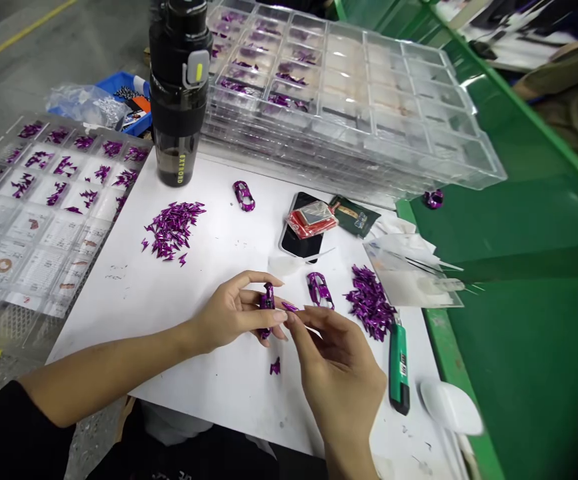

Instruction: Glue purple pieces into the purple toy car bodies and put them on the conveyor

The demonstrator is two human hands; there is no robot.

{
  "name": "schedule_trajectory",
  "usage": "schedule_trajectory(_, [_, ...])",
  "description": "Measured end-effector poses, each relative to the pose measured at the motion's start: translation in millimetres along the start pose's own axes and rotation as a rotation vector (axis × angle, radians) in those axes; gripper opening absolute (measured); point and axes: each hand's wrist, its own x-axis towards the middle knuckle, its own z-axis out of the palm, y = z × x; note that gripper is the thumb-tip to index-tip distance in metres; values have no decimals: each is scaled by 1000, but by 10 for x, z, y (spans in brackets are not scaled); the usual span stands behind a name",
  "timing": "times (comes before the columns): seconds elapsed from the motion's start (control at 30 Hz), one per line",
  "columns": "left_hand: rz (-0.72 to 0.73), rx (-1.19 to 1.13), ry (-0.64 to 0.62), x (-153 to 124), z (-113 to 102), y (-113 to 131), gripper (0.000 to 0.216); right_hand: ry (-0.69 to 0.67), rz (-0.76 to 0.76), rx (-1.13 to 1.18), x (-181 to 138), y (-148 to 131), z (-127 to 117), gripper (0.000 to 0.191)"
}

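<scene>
My left hand (239,307) is closed around a purple toy car body (267,303), turned on its side between thumb and fingers. Close beside it, my right hand (336,360) pinches a small pointed purple piece (289,307) near the car body. Just beyond my right hand, another purple car body (320,289) lies on the white tabletop (209,393). A heap of small purple pieces (370,303) is to its right. Below my hands sits a small loose purple part (275,365). A further purple car body (244,195) rests toward the back.
Another purple heap (173,230) lies at left. A dark bottle (179,100) stands before stacked clear compartment trays (339,127). A phone (301,243) lies under small packets. A green-handled cutter (399,367) and white mouse (451,405) are at right, near a green panel (529,280).
</scene>
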Motion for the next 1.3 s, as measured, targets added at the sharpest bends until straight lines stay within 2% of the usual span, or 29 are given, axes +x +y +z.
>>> schedule_trajectory(0.13, [-8, -9, 9, 12, -5, 15, 49, -49, -484, -309, 57, 66, -4, 17])
schedule_trajectory(0.17, [-14, -9, 17, 15, -4, 18, 50, -60, -561, -360, 73, 77, -8, 19])
schedule_trajectory(0.23, [-19, -1, 30, 17, 1, 15, 51, -73, -622, -395, 98, 84, -26, 23])
schedule_trajectory(0.33, [13, 45, 57, 0, 21, -26, 50, -101, -517, -319, 98, 51, -89, 20])
schedule_trajectory(0.4, [61, 126, 123, -26, 42, -77, 50, -97, -270, -176, 78, -10, -143, 19])
schedule_trajectory(0.5, [173, 314, 192, -73, 70, -157, 49, -136, 199, 103, 35, -150, -179, 29])
schedule_trajectory(0.53, [213, 367, 185, -85, 76, -177, 48, -162, 306, 172, 22, -200, -170, 32])
schedule_trajectory(0.6, [276, 429, 159, -97, 79, -201, 45, -195, 395, 244, 3, -285, -127, 33])
schedule_trajectory(0.9, [343, 514, 155, -94, 73, -233, 37, -134, 180, 142, -97, -365, 21, 22])
schedule_trajectory(1.03, [359, 563, 162, -97, 68, -223, 32, -122, 10, 39, -151, -325, 46, 21])
schedule_trajectory(1.13, [321, 547, 87, -80, 47, -151, 50, -145, -64, 24, -107, -233, 13, 18])
schedule_trajectory(1.23, [235, 592, -28, -53, 11, -81, 80, -275, 24, 197, -3, -112, -50, 30])
schedule_trajectory(1.3, [206, 642, -58, -40, -15, -74, 87, -391, 78, 322, 54, -61, -74, 39])
